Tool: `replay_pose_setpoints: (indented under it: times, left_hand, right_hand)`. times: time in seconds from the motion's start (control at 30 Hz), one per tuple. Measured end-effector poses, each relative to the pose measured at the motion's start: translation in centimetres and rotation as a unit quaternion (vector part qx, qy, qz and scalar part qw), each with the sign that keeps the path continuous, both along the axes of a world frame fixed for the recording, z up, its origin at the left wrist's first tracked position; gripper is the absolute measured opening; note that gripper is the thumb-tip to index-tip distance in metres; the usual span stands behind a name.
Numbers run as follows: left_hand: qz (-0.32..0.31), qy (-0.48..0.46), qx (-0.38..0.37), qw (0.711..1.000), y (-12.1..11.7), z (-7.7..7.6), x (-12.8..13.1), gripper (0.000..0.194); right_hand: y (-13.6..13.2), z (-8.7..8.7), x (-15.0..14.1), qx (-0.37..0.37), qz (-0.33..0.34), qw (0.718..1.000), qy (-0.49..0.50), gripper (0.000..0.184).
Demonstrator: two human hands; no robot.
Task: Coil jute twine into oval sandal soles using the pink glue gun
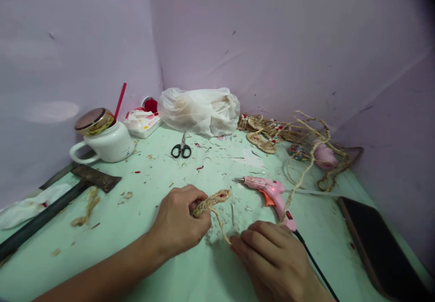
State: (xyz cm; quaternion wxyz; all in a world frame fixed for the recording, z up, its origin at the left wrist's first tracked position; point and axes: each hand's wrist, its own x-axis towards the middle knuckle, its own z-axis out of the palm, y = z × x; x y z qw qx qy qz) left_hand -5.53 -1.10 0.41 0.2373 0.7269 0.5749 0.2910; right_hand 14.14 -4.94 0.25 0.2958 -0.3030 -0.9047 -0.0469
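Note:
My left hand (pixel 183 218) is closed round a small coil of braided straw cord (pixel 217 197), whose looped end sticks out to the right past the thumb. From that piece a strand of the straw cord (pixel 221 226) runs down to my right hand (pixel 275 256), pinched at the fingertips. Beyond the right hand the cord (pixel 302 172) rises to a loose heap at the back right. Just past my right knuckles lies a pink glue gun (pixel 270 189) with an orange trigger and a lit red light, its nozzle pointing left.
Black-handled scissors (pixel 181 148) lie mid-table, before a white plastic bag (pixel 200 111). A white mug (pixel 110 145) and an axe (pixel 91 179) are at left. Finished straw pieces (pixel 263 134) and a pink spool (pixel 324 154) sit back right; a phone (pixel 380 247) lies at right.

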Motion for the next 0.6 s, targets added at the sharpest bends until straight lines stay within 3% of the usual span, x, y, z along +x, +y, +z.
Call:
replay_pose_setpoints:
  times: [0.17,0.3,0.4,0.5,0.57,0.6]
  left_hand:
    - [-0.004,-0.016,0.032,0.999,-0.3,-0.2,0.1,0.020]
    - [-0.011,0.015,0.067,0.998,-0.2,-0.4,0.0,0.020]
    - [-0.018,0.029,0.057,0.998,0.0,-0.5,-0.1,0.021]
    - [-0.019,0.039,0.053,0.998,0.0,-0.4,-0.1,0.021]
    - [-0.017,0.040,0.048,0.998,0.0,-0.3,-0.2,0.021]
    - [-0.016,0.039,0.042,0.998,0.0,-0.3,-0.2,0.022]
  right_hand:
    - [-0.2,-1.2,-1.3,-0.054,0.011,0.998,-0.019,0.025]
    - [0.0,-0.8,-0.8,-0.034,-0.073,0.996,0.041,0.010]
    - [0.2,0.2,0.6,0.028,-0.138,0.988,0.060,0.013]
    - [0.4,1.3,3.2,0.037,-0.259,0.961,0.093,0.013]
    - [0.7,1.9,5.4,-0.020,-0.400,0.911,0.099,0.022]
    - [0.7,2.0,6.7,-0.046,-0.479,0.873,0.082,0.027]
